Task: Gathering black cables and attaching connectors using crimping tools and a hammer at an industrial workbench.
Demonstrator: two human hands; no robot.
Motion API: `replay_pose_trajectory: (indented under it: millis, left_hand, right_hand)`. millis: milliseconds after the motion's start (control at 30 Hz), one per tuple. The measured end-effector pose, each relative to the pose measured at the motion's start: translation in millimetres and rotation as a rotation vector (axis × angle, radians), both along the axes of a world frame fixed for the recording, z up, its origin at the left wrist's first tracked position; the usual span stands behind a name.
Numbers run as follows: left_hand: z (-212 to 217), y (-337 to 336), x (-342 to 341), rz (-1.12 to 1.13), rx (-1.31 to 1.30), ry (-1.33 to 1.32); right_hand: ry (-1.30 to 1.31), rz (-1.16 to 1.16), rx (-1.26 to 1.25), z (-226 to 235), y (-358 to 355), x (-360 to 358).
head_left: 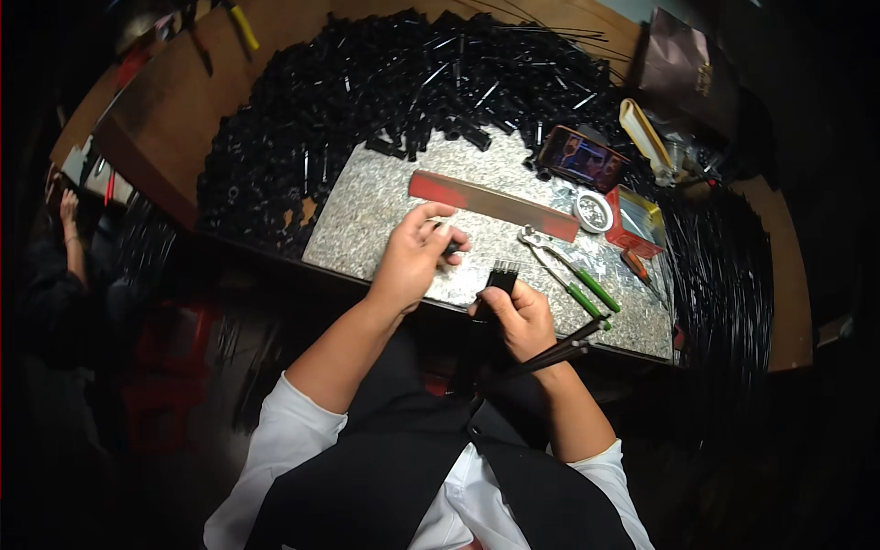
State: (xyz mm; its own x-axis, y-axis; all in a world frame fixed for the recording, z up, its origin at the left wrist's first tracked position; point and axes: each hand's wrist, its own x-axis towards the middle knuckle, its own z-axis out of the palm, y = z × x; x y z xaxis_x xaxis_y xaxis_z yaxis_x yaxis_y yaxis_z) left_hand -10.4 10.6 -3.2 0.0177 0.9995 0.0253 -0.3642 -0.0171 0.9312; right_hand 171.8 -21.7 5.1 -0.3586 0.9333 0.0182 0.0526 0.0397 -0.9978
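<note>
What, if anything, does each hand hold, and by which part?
Right hand: a black bundle, just below its thin tips. Left hand: a small dark piece, part unclear.

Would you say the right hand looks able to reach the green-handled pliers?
Probably yes: the pliers lie near the right hand, nothing visibly between, though the dark bundle it holds may hinder grasping.

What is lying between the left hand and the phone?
In the head view, a long red-brown bar lies between the left hand and the phone.
</note>
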Motion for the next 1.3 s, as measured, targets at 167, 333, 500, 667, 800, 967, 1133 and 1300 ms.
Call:
replay_pose_trajectory:
  millis: [167,333,500,667,800,967,1133,1300]
  left_hand:
    - [7.0,-8.6,10.1,-0.052,0.040,-0.113]
    - [19.6,-23.6,16.4,-0.080,0.170,0.163]
    - [22.1,-28.0,18.6,-0.101,0.121,0.190]
    - [12.6,-27.5,15.0,-0.015,0.248,0.254]
    - [23.3,-29.7,18.0,-0.032,0.104,0.154]
    - [19.2,-19.7,8.5,-0.105,-0.044,-0.223]
    - [16.7,-11.3,-1.7,-0.137,-0.100,-0.207]
    - [11.2,-8.3,-3.1,-0.191,-0.096,-0.306]
  right_hand:
    - [-0.009,0.004,-0.037,-3.5,-0.3,2.8]
    - [0.005,0.024,-0.010,-2.3,-1.5,0.7]
    - [-0.012,0.018,-0.019,1.8,-2.8,1.5]
    - [0.022,0.003,-0.045,3.1,-2.6,0.1]
    - [-0.028,0.000,-0.038,2.6,-2.4,2.3]
    - [-0.043,0.035,0.048,3.3,-0.8,0.5]
    - [-0.029,0.054,0.011,1.6,0.7,-0.5]
    - [0.021,0.045,-0.058,3.3,-1.2,-2.7]
